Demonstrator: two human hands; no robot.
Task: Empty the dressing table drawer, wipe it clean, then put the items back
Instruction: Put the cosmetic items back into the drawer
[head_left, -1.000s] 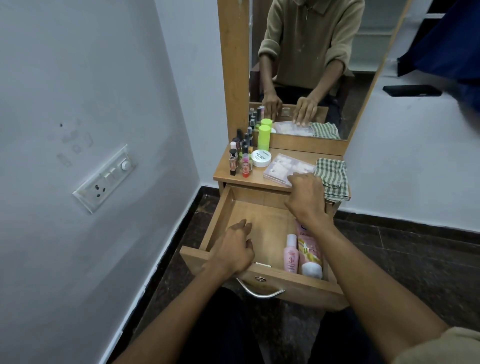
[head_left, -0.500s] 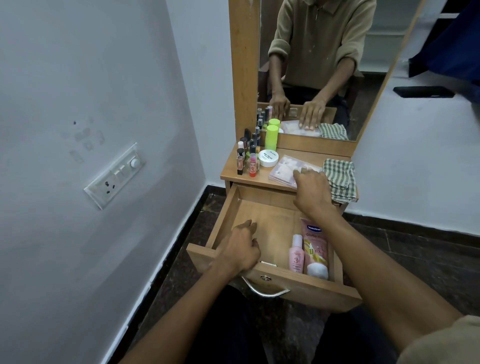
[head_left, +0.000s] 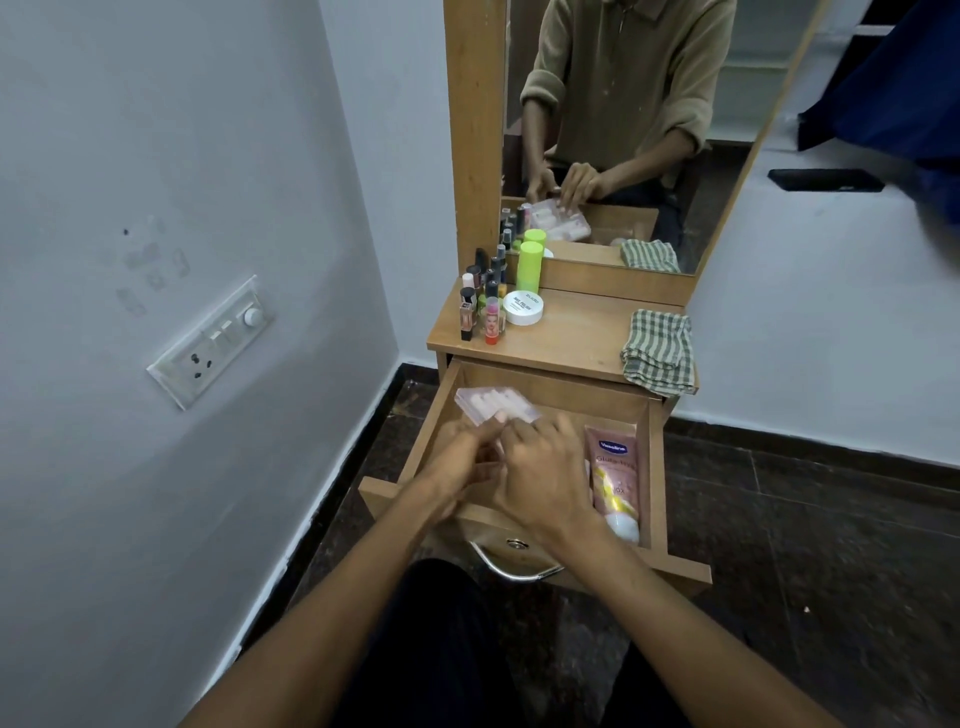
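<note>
Moved tabletop-to-drawer (head_left: 655, 467): 1 clear packet (head_left: 493, 408), 2 hands holding.

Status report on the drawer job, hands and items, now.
Left hand and right hand both grip the clear plastic nail-tip box over the open wooden drawer. Pink Vaseline tube lies inside at right. Nothing in the way.

The drawer (head_left: 447, 400) and dressing table top (head_left: 576, 332) are light tan wood grain. A pink Vaseline tube (head_left: 614, 475) carries a blue logo, yellow streaks and a white cap. The folded cloth (head_left: 658, 351) is green-and-white checked. The bottle (head_left: 530, 266) is lime green, the round jar (head_left: 523, 307) white. The clear packet (head_left: 493, 406) seems to hold pale pink pieces.
</note>
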